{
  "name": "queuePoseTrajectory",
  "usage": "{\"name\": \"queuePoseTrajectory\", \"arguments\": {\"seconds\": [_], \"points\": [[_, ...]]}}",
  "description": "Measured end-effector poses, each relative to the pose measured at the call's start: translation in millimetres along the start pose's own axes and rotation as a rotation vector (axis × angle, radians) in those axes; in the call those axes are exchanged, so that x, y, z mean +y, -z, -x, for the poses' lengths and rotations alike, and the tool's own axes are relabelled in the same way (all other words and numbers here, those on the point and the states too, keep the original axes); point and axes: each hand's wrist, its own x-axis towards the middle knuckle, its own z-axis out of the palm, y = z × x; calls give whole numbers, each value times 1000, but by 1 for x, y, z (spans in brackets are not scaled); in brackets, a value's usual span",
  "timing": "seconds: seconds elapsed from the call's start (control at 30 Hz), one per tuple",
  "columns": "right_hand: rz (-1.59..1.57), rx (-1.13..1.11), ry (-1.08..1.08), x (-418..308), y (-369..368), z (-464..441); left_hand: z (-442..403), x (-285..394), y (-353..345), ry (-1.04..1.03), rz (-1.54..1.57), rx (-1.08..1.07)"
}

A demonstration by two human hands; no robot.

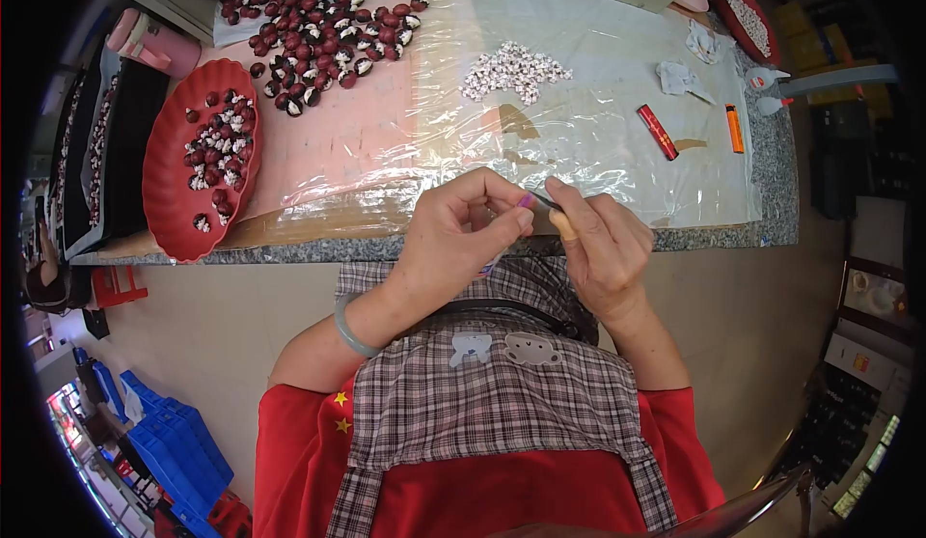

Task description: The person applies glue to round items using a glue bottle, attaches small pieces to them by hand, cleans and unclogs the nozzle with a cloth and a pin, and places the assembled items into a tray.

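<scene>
Over the table's front edge, my left hand (463, 234) has its thumb and fingertips pinched together around something too small to make out, with a bit of purple showing at the fingertips. My right hand (603, 244) is closed on a thin dark tool (544, 200), whose tip points at the left fingertips. A tan wrap shows on one right finger. Beyond the hands lies a pile of small white pieces (516, 72). Many dark red and white round pieces (328, 46) are spread at the back left.
A red scalloped tray (166, 171) with similar round pieces stands at the left, beside a pink bottle (149, 44). A red tube (658, 133), an orange object (735, 129) and crumpled tissue (685, 81) lie at the right. Another red tray (738, 17) is at the back right.
</scene>
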Motion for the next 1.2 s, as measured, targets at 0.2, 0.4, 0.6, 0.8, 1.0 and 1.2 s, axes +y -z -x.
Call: {"name": "queuePoseTrajectory", "arguments": {"seconds": [0.2,0.4,0.6,0.8,1.0,1.2], "points": [[107,-3,14,3,0,1,0,0,1,-47,-216,0],[135,31,-162,20,8,-1,1,5,0,125,59,-90],[20,7,-44,8,3,5,-1,7,-1,173,238,-103],[73,-28,-9,3,3,1,1,5,1,187,324,-125],[156,-20,-175,17,8,-3,2,9,1,234,362,-140],[81,-42,-9,1,4,2,1,4,-1,232,428,-92]]}}
